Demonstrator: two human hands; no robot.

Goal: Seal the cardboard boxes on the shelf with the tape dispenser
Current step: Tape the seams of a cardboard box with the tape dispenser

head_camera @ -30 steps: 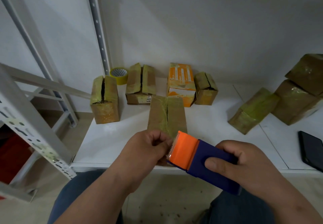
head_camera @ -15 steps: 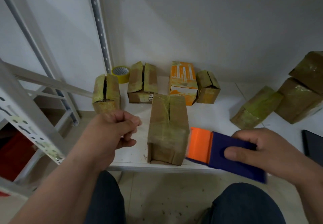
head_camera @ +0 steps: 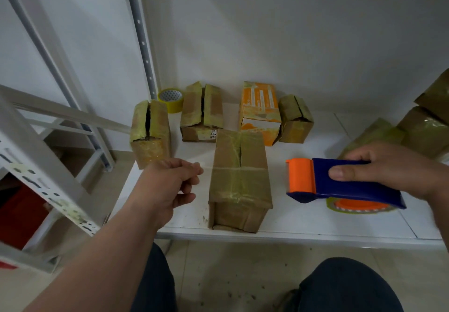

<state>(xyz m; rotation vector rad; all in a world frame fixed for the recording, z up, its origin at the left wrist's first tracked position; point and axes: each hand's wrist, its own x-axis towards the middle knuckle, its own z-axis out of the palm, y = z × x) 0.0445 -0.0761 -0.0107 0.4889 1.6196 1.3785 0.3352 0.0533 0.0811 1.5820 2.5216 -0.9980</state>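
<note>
From the head view, a white shelf (head_camera: 303, 224) carries several cardboard boxes, and the nearest box (head_camera: 239, 180) stands at the shelf's front edge, its top flaps crossed by bands of clear tape with a dark slit showing along the far half of the seam. The left hand (head_camera: 167, 185) hovers just left of this box, its fingers curled and thumb and forefinger pinched together; a faint strip of clear tape seems to run from the pinch toward the box top, though it is too thin to be sure. The right hand (head_camera: 391, 168) grips the tape dispenser (head_camera: 340, 181), blue-bodied with an orange front, held over the shelf just right of the box and apart from it. Toward the back edge stand four more boxes, one of them an orange box (head_camera: 261, 112), and a yellow tape roll (head_camera: 170, 97) sits by the back left corner post.
</note>
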